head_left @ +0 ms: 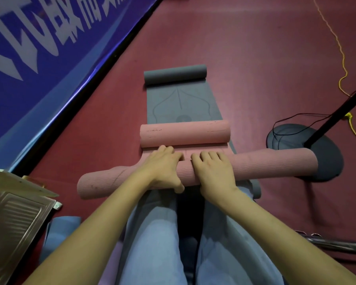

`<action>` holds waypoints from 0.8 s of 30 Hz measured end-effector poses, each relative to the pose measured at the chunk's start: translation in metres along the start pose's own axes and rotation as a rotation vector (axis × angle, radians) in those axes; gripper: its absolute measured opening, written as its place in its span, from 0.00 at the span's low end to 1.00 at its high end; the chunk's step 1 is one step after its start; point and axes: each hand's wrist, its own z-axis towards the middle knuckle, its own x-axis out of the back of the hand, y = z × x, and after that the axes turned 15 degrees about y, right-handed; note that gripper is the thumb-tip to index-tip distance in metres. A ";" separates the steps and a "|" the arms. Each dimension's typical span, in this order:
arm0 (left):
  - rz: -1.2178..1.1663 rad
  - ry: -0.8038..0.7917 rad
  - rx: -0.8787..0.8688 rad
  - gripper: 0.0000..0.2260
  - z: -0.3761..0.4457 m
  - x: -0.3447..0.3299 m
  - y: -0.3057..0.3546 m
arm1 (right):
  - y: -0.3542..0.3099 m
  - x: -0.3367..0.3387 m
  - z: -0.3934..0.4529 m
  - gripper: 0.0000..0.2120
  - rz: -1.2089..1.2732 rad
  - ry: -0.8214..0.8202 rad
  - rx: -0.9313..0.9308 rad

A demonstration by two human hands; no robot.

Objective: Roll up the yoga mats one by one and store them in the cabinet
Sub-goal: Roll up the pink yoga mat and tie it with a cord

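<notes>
1. Bare left hand [164,167] and bare right hand [212,171], no rings or watches, centre of the frame.
2. Bare, sleeveless forearms.
3. Light blue denim trousers [158,243], lower centre.

Large white Chinese characters on the blue banner [39,48], cropped and blurred, not legible.

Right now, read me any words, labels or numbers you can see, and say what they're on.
Blue banner: large white characters, cropped and motion-blurred, not readable.
Grey yoga mat: printed alignment lines only, no words.
Pink yoga mat: no text visible.
Nothing else carries writing.
</notes>
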 end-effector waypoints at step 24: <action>0.182 0.099 -0.024 0.39 -0.007 -0.003 0.003 | 0.019 0.034 0.078 0.33 0.148 -0.745 0.034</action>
